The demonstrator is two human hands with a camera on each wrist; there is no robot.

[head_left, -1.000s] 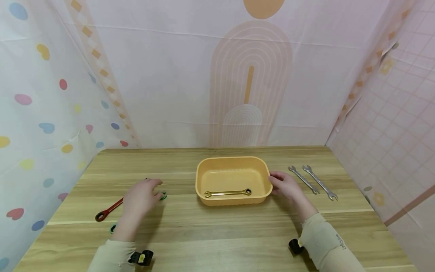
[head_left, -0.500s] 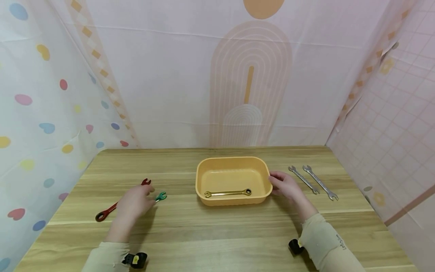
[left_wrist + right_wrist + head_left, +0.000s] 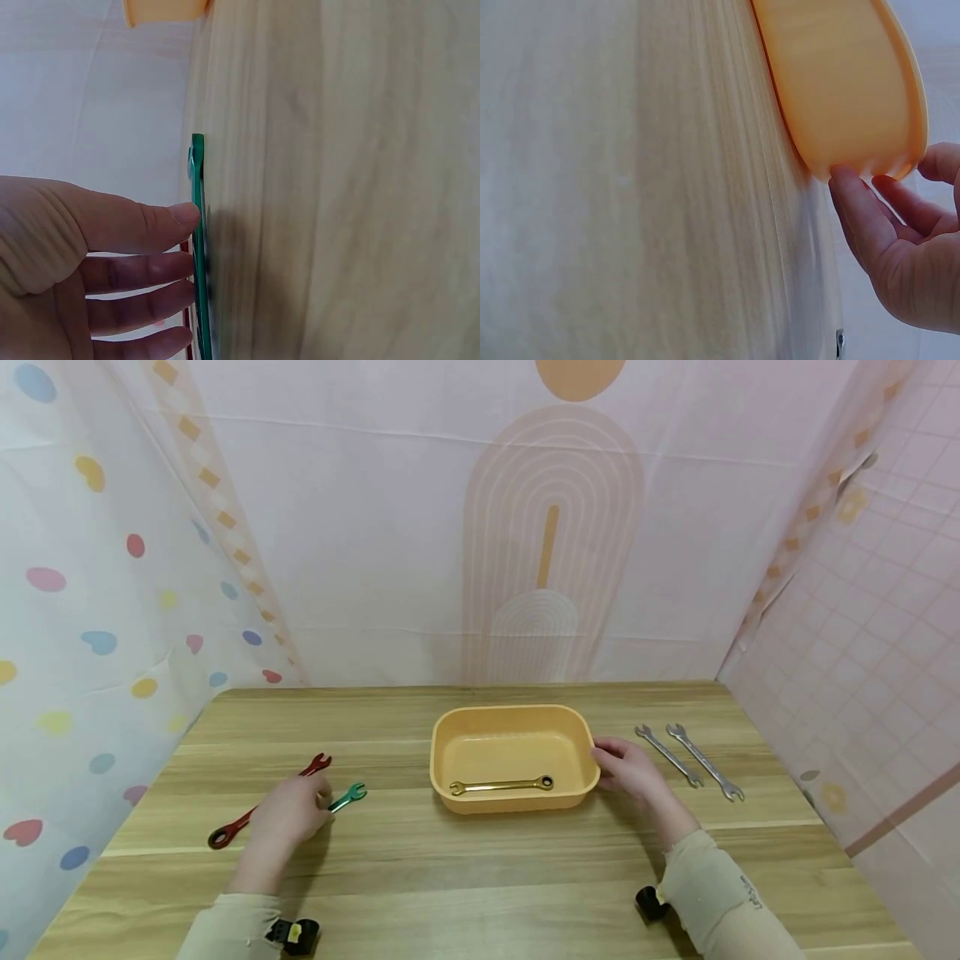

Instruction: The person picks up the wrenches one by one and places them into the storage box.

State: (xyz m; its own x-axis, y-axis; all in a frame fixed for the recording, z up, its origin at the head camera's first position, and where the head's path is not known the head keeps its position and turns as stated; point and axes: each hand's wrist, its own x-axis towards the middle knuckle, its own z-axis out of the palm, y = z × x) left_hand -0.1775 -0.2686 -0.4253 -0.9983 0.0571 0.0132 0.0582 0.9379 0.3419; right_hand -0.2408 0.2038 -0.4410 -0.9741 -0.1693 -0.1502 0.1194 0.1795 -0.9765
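My left hand (image 3: 285,818) is over the green wrench (image 3: 351,797), which lies on the wooden table. The left wrist view has the thumb tip and extended fingers up against that wrench (image 3: 199,255), with no firm grip visible. Behind the hand a red ratcheting wrench (image 3: 232,832) lies slantwise, its middle hidden. My right hand (image 3: 633,772) rests its fingertips on the right end of a yellow-orange plastic tray (image 3: 513,805). Seen from the right wrist, relaxed fingers and thumb touch that tray's outer wall (image 3: 847,97). Inside the tray lies a gold ratcheting wrench (image 3: 498,786).
Two silver open-end wrenches lie right of the tray, a shorter one (image 3: 670,755) and a longer one (image 3: 705,762). Bare wood (image 3: 480,877) shows in front of the tray. A patterned curtain (image 3: 375,543) hangs beyond the table's back edge.
My left hand has drawn back to the left and down, uncovering the red wrench's far end and more of the green wrench's head. The right hand and tray have stayed put.
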